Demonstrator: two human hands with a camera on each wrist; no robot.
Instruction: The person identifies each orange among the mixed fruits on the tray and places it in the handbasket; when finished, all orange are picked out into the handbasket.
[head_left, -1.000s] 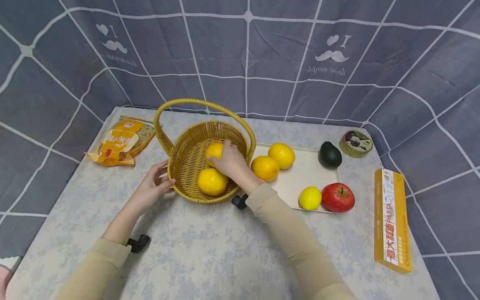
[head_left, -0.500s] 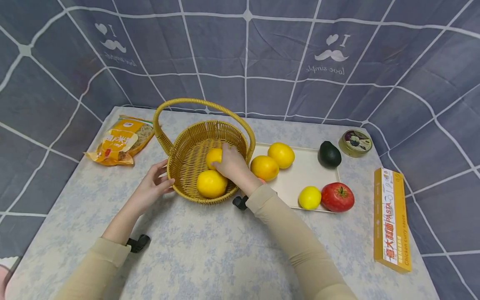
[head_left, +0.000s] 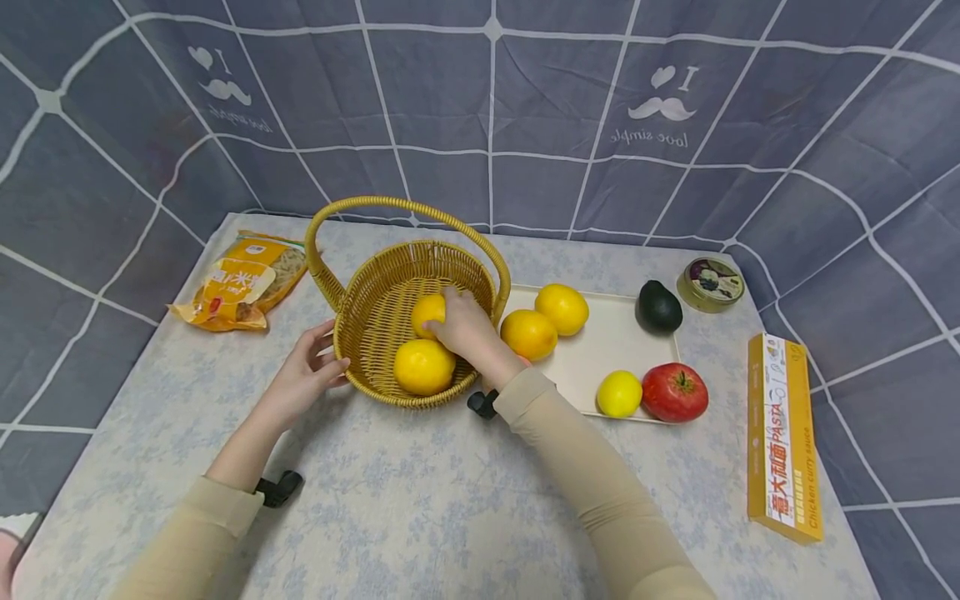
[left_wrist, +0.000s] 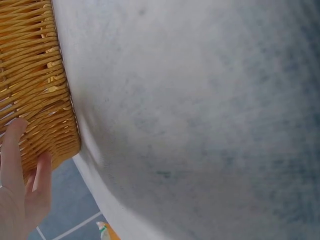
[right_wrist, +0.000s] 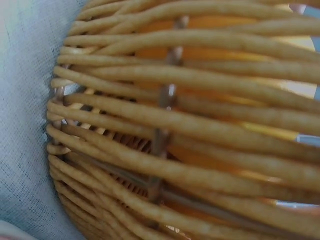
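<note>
In the head view, a yellow woven basket (head_left: 375,333) with a tall arched handle stands left of centre. My left hand (head_left: 307,371) touches its outer left side; in the left wrist view those fingers (left_wrist: 44,172) lie fairly straight against the weave. Reaching inside over the right rim, my right hand (head_left: 468,329) has thumb and fingers around a yellow-orange orange (head_left: 426,315), partly covering it. A second orange (head_left: 423,367) lies in front of that one on the basket floor. The right wrist view is filled by the basket wall (right_wrist: 210,115), orange fruit behind the strands.
Right of the basket, a cream tray (head_left: 577,367) bears two more oranges (head_left: 529,335), a lemon (head_left: 619,393), a red pomegranate (head_left: 675,392) and an avocado (head_left: 658,308). Beyond are a round tin (head_left: 711,285) and a pasta box (head_left: 783,437). An orange food bag (head_left: 243,283) lies left.
The right hand and the orange under it have sunk slightly lower in the basket since one second ago. My left hand stays at the basket's side.
</note>
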